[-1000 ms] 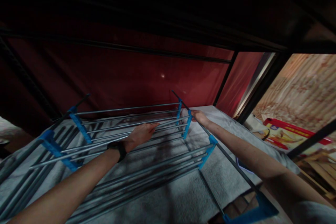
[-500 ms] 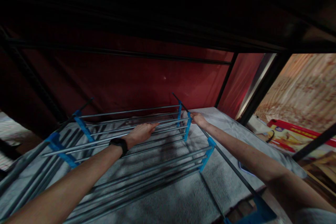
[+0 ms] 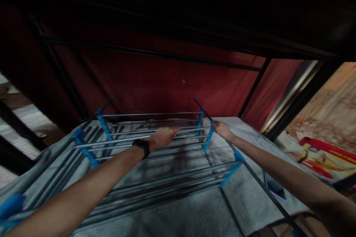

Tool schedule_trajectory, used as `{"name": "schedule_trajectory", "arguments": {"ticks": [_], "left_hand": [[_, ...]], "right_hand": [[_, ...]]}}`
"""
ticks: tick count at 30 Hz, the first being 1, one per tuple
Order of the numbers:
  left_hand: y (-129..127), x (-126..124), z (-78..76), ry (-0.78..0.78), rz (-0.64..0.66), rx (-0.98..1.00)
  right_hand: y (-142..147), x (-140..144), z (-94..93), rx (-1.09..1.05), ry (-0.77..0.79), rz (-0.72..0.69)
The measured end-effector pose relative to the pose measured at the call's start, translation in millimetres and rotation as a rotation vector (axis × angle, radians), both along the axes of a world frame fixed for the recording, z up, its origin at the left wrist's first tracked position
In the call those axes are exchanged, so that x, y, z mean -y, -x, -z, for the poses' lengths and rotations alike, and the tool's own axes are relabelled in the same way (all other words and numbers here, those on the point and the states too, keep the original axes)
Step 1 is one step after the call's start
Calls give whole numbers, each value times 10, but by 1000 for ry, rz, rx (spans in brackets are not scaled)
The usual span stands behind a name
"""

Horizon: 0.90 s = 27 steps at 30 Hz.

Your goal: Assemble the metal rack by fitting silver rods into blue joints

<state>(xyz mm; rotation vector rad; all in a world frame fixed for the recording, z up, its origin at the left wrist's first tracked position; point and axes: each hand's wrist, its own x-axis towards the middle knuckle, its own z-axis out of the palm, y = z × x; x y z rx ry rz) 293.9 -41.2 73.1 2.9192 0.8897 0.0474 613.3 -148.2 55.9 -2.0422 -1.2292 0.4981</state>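
A rack of grey metal tubes [image 3: 178,172] and blue plastic brackets [image 3: 233,168] lies on a cloth-covered surface. My left hand [image 3: 163,137], wearing a black watch [image 3: 142,147], is closed around a metal tube [image 3: 119,141] in the rack's middle section. The left end of that tube lies by a blue bracket [image 3: 86,148]. My right hand [image 3: 223,130] is closed at the top of the right middle bracket [image 3: 208,139], where a dark side pole [image 3: 254,176] passes. Its fingertips are partly hidden.
The grey cloth [image 3: 194,211] spreads under the rack. A phone-like flat object [image 3: 275,187] lies below my right forearm. A red and yellow box [image 3: 328,157] stands at the right. Dark frame bars [image 3: 155,54] and a red panel [image 3: 167,89] close off the back.
The view has shifted, so the rack and both hands appear further right. Both hands keep their holds. The held tube's left end now sticks out less past its bracket.
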Motion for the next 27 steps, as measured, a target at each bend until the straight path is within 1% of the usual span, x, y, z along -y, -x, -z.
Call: {"name": "schedule_trajectory", "arguments": {"ticks": [1, 3, 4, 6, 8, 10, 11, 12, 15, 18, 21, 23, 24, 25, 27], "left_hand": [[-11, 38, -22, -7, -4, -8], [-32, 85, -64, -27, -6, -10], [-40, 93, -82, -39, -5, -6], [-45, 94, -103, -51, -4, -6], [-38, 92, -105, -49, -6, -7], [-25, 96, -93, -49, -6, -4], [-19, 99, -86, -53, -5, -1], [-14, 102, -80, -59, -3, 1], [-6, 106, -75, -69, 2, 4], [0, 112, -79, -75, 0, 8], [67, 138, -95, -111, -5, 4], [204, 159, -139, -141, -15, -11], [311, 161, -179, -152, -26, -17], [446, 150, -233, -159, -44, -19], [795, 76, -379, -171, -117, 8]], "right_hand": [[3, 7, 9, 82, 17, -2], [1, 16, 39, 427, 42, -22], [7, 18, 58, 581, 0, -50], [60, 25, 97, 823, -119, -197], [191, 30, 137, 954, -208, -412], [382, 13, 176, 1006, -219, -575], [483, -11, 192, 1015, -202, -613], [578, -44, 202, 1018, -177, -621], [770, -178, 196, 999, -77, -566], [809, -281, 168, 969, 4, -560], [784, -302, 162, 977, 6, -604], [775, -289, 170, 986, -10, -608], [776, -282, 173, 987, -15, -604], [780, -276, 176, 987, -17, -601], [790, -272, 177, 982, -17, -601]]}}
